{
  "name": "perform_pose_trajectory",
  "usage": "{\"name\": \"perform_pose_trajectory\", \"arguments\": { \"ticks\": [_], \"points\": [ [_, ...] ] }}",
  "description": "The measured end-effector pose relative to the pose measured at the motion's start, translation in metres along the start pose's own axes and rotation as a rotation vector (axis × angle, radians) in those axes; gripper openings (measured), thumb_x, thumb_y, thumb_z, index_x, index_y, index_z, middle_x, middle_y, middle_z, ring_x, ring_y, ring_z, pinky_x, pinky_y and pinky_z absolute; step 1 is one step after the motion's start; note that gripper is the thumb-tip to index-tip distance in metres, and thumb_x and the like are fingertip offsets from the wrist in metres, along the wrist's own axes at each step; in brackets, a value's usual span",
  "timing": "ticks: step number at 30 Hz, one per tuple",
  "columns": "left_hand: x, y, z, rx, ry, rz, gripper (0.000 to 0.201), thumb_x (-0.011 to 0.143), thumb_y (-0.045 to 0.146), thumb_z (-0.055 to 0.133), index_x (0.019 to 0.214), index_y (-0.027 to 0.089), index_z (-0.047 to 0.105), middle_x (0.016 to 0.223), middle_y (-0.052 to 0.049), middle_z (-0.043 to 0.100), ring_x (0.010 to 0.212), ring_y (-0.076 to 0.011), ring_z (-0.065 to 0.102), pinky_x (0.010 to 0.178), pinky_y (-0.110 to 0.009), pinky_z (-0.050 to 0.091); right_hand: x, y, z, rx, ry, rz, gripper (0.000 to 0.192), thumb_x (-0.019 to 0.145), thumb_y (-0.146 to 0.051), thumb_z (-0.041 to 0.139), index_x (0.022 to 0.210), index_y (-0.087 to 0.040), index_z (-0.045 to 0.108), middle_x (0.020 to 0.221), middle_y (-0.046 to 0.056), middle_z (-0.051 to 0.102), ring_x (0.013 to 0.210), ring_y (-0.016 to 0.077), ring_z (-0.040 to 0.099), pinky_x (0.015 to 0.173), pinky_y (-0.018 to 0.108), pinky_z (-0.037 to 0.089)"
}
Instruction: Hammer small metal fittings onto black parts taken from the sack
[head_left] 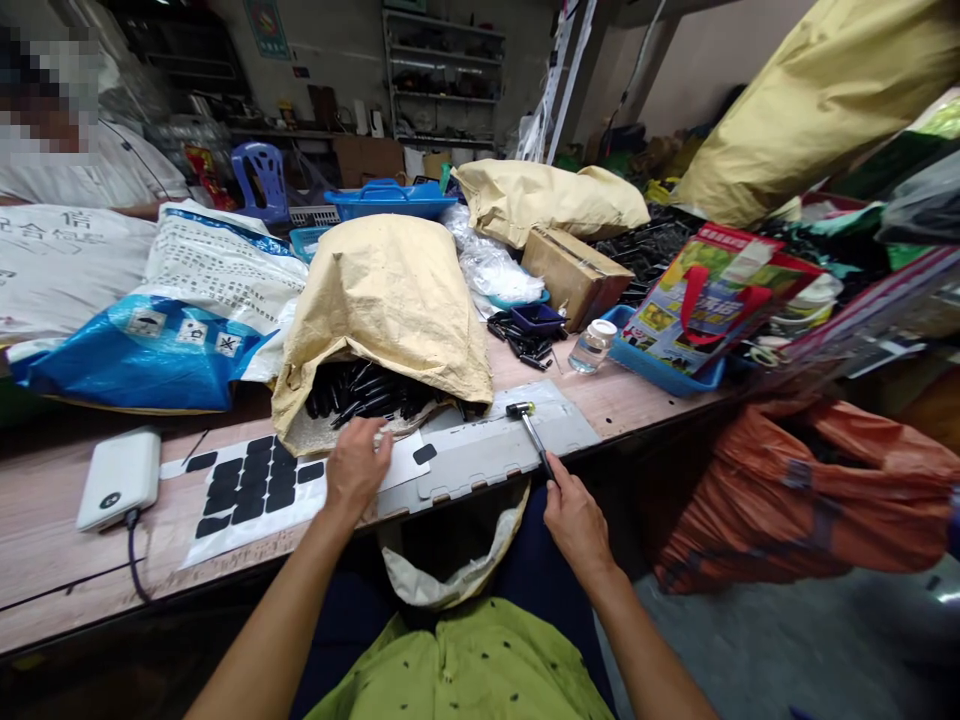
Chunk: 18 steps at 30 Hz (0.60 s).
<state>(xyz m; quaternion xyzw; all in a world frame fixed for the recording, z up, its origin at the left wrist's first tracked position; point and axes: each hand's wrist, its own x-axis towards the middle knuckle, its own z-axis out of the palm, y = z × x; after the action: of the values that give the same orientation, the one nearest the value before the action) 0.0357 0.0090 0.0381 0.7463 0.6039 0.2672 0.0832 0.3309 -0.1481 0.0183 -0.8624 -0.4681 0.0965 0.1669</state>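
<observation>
My right hand is wrapped round the handle of a small hammer, whose head, dark with a yellow face, lies over a grey board at the table's front edge. My left hand is at the mouth of a tan woven sack, its fingers curled in. What its fingertips hold, if anything, I cannot make out. Inside the sack's mouth lie many slim black plastic pieces. Beside my left wrist is a white sheet with black rounded stickers; one separate black sticker lies right of that hand.
A white power bank with a cable lies at left, before a blue-and-white sack. Behind are a glass jar, a cardboard box and a blue tray. An orange sack stands right; an open bag hangs below the edge.
</observation>
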Motion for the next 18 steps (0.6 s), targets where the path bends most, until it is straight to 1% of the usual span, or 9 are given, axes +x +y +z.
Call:
{"name": "perform_pose_trajectory", "arguments": {
  "ticks": [1,2,4,6,9,11,13,16,18],
  "points": [
    [0.013,-0.012,-0.002,0.074,0.018,0.001,0.031,0.094,0.034,0.052,0.113,0.019,0.071,0.11,-0.011,0.069,0.102,-0.0283,0.061,0.091,-0.039,0.048,0.0,0.0,0.0,0.003,-0.003,0.0,0.052,0.101,-0.024,0.045,0.152,-0.033,0.046,0.111,0.005,0.066,0.091,0.0177,0.064,0.071,0.026,0.042],
    [0.022,-0.023,-0.003,0.14,0.005,0.005,0.033,0.093,0.033,0.052,0.114,0.017,0.072,0.11,-0.012,0.069,0.105,-0.0305,0.06,0.093,-0.041,0.047,0.0,0.0,0.0,0.007,-0.003,-0.001,0.052,0.101,-0.024,0.045,0.152,-0.032,0.046,0.111,0.005,0.065,0.091,0.0179,0.064,0.071,0.026,0.042],
    [0.034,-0.04,-0.002,0.231,-0.062,0.002,0.036,0.092,0.035,0.053,0.116,0.016,0.072,0.11,-0.015,0.068,0.108,-0.0339,0.058,0.093,-0.044,0.047,-0.001,0.001,0.001,0.017,0.002,-0.005,0.052,0.1,-0.024,0.044,0.152,-0.032,0.046,0.11,0.005,0.065,0.091,0.0182,0.064,0.071,0.026,0.042],
    [0.037,-0.05,0.0,0.263,-0.128,-0.025,0.037,0.091,0.038,0.055,0.115,0.016,0.073,0.108,-0.015,0.069,0.108,-0.0356,0.057,0.09,-0.045,0.048,-0.001,0.001,0.001,0.028,0.009,-0.009,0.053,0.1,-0.023,0.043,0.152,-0.032,0.046,0.11,0.005,0.065,0.091,0.0185,0.063,0.071,0.026,0.043],
    [0.034,-0.055,0.003,0.266,-0.146,-0.075,0.036,0.09,0.042,0.058,0.111,0.018,0.075,0.106,-0.015,0.069,0.107,-0.0352,0.056,0.089,-0.045,0.047,-0.001,0.0,0.0,0.034,0.013,-0.012,0.053,0.1,-0.023,0.043,0.152,-0.03,0.047,0.109,0.006,0.066,0.091,0.0185,0.063,0.072,0.027,0.044],
    [0.03,-0.054,0.002,0.264,-0.124,-0.076,0.034,0.089,0.043,0.06,0.108,0.02,0.075,0.107,-0.014,0.068,0.106,-0.034,0.056,0.09,-0.043,0.046,-0.001,0.0,-0.001,0.033,0.007,-0.01,0.053,0.1,-0.023,0.043,0.152,-0.03,0.047,0.109,0.006,0.066,0.091,0.0185,0.063,0.073,0.027,0.044],
    [0.023,-0.047,0.0,0.218,-0.081,-0.061,0.031,0.088,0.044,0.063,0.105,0.02,0.074,0.104,-0.011,0.069,0.103,-0.0321,0.057,0.09,-0.042,0.045,-0.001,-0.001,-0.001,0.03,0.001,-0.008,0.052,0.1,-0.023,0.044,0.152,-0.03,0.047,0.11,0.006,0.066,0.091,0.0186,0.064,0.073,0.027,0.044],
    [0.008,-0.023,0.0,0.022,-0.056,0.024,0.024,0.088,0.041,0.066,0.101,0.021,0.071,0.097,-0.006,0.071,0.097,-0.027,0.058,0.089,-0.038,0.045,-0.001,-0.001,-0.001,0.023,0.005,-0.012,0.053,0.1,-0.022,0.044,0.152,-0.031,0.047,0.112,0.006,0.065,0.093,0.0189,0.064,0.073,0.027,0.044],
    [-0.003,-0.002,0.006,-0.118,-0.102,0.114,0.018,0.087,0.037,0.069,0.098,0.023,0.071,0.096,-0.004,0.072,0.095,-0.024,0.058,0.089,-0.036,0.044,-0.001,-0.001,-0.001,0.023,0.006,-0.009,0.053,0.1,-0.022,0.044,0.152,-0.031,0.046,0.113,0.006,0.065,0.093,0.019,0.065,0.074,0.027,0.045]
  ]
}}
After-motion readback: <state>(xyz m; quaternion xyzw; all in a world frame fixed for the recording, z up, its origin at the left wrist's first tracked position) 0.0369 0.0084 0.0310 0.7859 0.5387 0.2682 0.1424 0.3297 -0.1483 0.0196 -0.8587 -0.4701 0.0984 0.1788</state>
